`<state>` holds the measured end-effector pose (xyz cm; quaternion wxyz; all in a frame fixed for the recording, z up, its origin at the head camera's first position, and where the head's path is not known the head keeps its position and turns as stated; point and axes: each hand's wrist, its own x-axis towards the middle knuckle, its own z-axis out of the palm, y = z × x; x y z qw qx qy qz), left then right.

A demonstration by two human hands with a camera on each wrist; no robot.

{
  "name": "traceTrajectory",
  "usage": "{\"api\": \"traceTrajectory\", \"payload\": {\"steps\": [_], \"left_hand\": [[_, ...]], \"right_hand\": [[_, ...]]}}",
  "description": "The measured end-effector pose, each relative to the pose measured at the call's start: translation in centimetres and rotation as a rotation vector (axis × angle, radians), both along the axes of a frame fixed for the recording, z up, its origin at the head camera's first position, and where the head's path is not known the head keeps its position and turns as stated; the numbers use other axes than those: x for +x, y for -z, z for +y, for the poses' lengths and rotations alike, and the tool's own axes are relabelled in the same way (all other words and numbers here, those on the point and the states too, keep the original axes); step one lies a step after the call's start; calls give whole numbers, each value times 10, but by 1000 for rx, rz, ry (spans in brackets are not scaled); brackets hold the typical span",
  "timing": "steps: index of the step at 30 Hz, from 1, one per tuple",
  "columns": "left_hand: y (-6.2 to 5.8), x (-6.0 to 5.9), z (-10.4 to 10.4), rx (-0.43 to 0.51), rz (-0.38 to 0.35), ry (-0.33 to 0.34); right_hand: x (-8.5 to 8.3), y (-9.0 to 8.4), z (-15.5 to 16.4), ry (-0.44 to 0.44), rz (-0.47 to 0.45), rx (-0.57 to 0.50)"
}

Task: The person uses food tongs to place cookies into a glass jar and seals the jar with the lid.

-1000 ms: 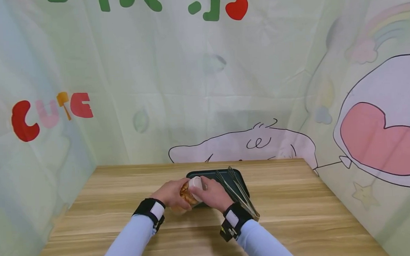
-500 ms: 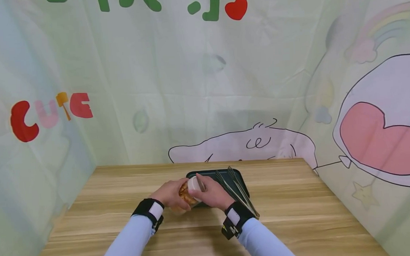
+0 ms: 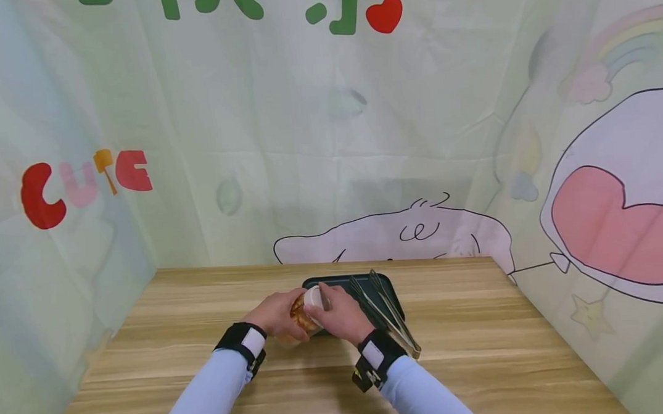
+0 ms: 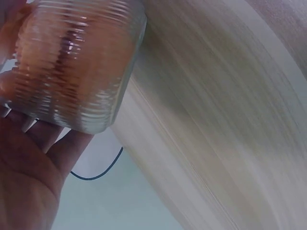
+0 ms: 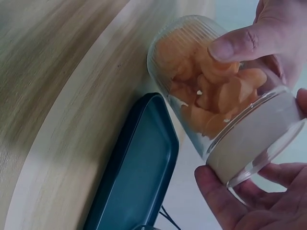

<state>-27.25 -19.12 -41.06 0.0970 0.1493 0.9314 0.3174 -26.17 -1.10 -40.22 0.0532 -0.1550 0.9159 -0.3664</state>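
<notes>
A clear ribbed jar (image 3: pixel 301 314) full of orange-brown snack pieces is held tilted above the table, in front of the dark tray. My left hand (image 3: pixel 275 314) grips its body, the thumb (image 5: pixel 242 43) lying along the glass in the right wrist view. Around the lid (image 5: pixel 256 136), which has a white band and a clear rim, curl the fingers and thumb of my right hand (image 3: pixel 343 313). The lid sits at the jar's mouth. From the left wrist view, the ribbed base end of the jar (image 4: pixel 79 67) shows, with the left palm below it.
Behind the hands lies a dark blue-green tray (image 3: pixel 337 282) on the wooden table (image 3: pixel 202 299). Metal tongs (image 3: pixel 385 316) rest across its right side, their joined end sticking out past the front rim. A printed curtain (image 3: pixel 284 141) hangs behind the table.
My right hand has turned slightly at the lid, its wrist shifting a little out and back. The left hand keeps its grip on the jar in the same place.
</notes>
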Motion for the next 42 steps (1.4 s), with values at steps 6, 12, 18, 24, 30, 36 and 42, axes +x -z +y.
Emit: {"api": "traceTrajectory", "payload": {"steps": [6,12,18,24,30,36,42], "left_hand": [[1,-2,1,8,9,7],[5,-4,1,36,18,2],[11,-9,-4,87,20,-33],[17,-9,-16,151,9,-94],[26,-8,-31,226,-13,-171],[30,-1,-50,177,-41,-222],[34,2,-65,23,-51,-195]], "right_hand": [[3,-3,-2,33,23,14],[2,-2,2,25,20,16],[0,1,6,32,28,19],[-1,-2,12,55,36,24],[-4,-4,18,75,41,60],[-5,-5,23,88,27,52],[-6,-5,28,89,49,54]]}}
